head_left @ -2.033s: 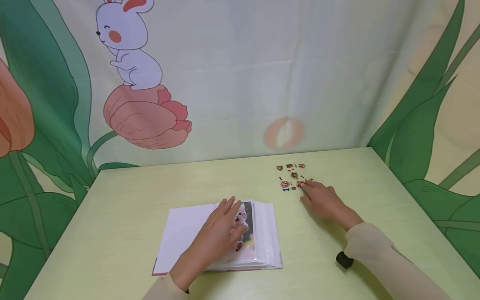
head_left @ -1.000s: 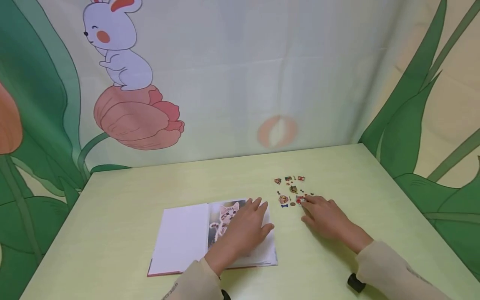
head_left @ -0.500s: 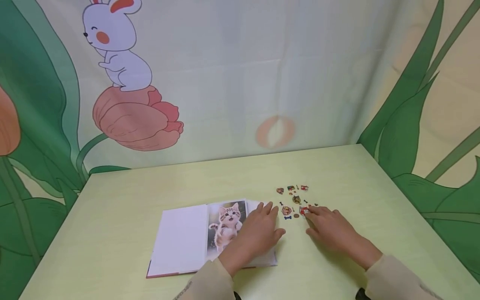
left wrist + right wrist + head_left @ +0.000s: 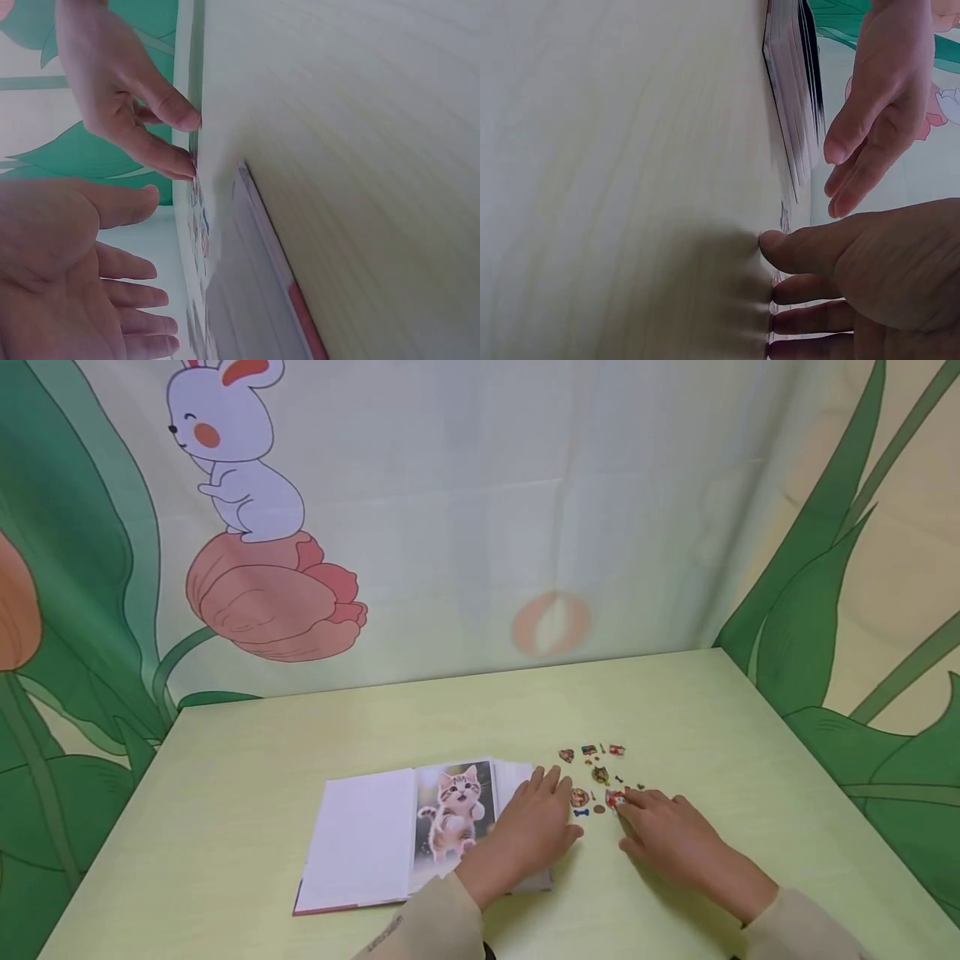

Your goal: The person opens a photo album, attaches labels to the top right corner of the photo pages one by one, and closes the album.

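Observation:
A photo album (image 4: pixel 360 843) lies spread on the table, a blank white page at left and a kitten picture (image 4: pixel 453 810) at right. Over the album's right side my left hand (image 4: pixel 528 822) hovers with straight, spread fingers, holding nothing; the left wrist view shows its palm (image 4: pixel 52 277). To the album's right is a group of small colourful stickers (image 4: pixel 600 774), apparently on one clear sheet whose edges I cannot make out. My right hand (image 4: pixel 671 835) touches the red sticker (image 4: pixel 615 799) with its fingertips, which press down on the table in the right wrist view.
The pale yellow-green table (image 4: pixel 247 760) reaches back to a hanging cloth (image 4: pixel 420 527) printed with a rabbit, tulips and leaves. In the right wrist view the album's stacked pages (image 4: pixel 791 97) rise above the tabletop.
The stickers have slid together toward me under my right fingertips. My left hand has moved right, off the kitten picture to the album's right edge, uncovering most of the picture.

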Tool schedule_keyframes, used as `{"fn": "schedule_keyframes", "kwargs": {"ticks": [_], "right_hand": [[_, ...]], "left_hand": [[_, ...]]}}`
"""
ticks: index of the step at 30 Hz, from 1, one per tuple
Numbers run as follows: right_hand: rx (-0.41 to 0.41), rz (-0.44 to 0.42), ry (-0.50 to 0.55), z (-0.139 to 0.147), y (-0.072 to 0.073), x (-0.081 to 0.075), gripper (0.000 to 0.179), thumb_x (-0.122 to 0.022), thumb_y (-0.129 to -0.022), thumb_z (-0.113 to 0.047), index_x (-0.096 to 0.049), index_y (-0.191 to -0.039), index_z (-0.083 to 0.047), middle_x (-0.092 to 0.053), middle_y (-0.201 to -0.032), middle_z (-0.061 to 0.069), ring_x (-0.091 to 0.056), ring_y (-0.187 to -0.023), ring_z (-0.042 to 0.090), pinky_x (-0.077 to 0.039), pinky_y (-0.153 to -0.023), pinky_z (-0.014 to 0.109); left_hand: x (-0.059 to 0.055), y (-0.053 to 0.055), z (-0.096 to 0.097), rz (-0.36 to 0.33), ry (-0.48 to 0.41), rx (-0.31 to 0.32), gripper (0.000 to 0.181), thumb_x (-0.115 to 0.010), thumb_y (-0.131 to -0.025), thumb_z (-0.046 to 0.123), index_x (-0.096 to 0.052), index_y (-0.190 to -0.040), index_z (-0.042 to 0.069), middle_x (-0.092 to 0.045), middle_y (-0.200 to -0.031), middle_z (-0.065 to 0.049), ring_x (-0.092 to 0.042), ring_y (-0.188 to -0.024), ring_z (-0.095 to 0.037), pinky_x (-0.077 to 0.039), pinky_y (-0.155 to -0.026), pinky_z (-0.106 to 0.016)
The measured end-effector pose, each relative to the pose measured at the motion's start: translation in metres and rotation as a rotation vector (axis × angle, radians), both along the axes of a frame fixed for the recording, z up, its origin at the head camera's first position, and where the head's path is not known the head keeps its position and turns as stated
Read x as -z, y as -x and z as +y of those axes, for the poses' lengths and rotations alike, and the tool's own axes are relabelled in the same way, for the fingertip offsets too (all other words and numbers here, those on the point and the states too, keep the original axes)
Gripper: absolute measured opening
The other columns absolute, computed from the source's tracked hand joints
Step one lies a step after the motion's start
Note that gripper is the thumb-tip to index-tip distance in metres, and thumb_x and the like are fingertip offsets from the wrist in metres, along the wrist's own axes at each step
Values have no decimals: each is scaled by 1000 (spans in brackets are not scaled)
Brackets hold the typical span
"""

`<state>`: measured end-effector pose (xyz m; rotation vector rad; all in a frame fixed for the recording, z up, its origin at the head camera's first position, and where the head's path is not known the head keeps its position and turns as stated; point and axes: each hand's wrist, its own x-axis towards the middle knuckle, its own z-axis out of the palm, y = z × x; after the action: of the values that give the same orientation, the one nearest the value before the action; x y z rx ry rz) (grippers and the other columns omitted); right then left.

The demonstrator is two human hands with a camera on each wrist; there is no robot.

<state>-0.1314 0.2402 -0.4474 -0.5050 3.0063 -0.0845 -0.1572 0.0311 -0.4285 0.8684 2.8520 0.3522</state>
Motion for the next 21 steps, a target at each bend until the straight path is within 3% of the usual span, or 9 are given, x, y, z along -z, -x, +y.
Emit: {"fn": "schedule_keyframes", "kwargs": {"ticks": [6, 21], "right_hand": [[-27, 20, 18, 1, -8, -3, 39, -79, -92, -28, -72, -121, -3, -64, -134, 20, -60, -122, 40, -52, -90, 62], [-41, 9, 38, 6, -28, -5, 38, -78, -92, -29, -74, -120, -4, -65, -132, 20, -61, -120, 41, -52, -91, 62]], "left_hand": [[3, 0, 7, 45, 60, 18, 66, -70, -99, 35, -50, -149, -3, -45, -156, -22, -40, -146, -39, -36, -119, -46], [13, 1, 13, 35, 92, 3, 67, -72, -98, 37, -52, -146, -5, -48, -153, -20, -43, -144, -39, -38, -117, -44]]}}
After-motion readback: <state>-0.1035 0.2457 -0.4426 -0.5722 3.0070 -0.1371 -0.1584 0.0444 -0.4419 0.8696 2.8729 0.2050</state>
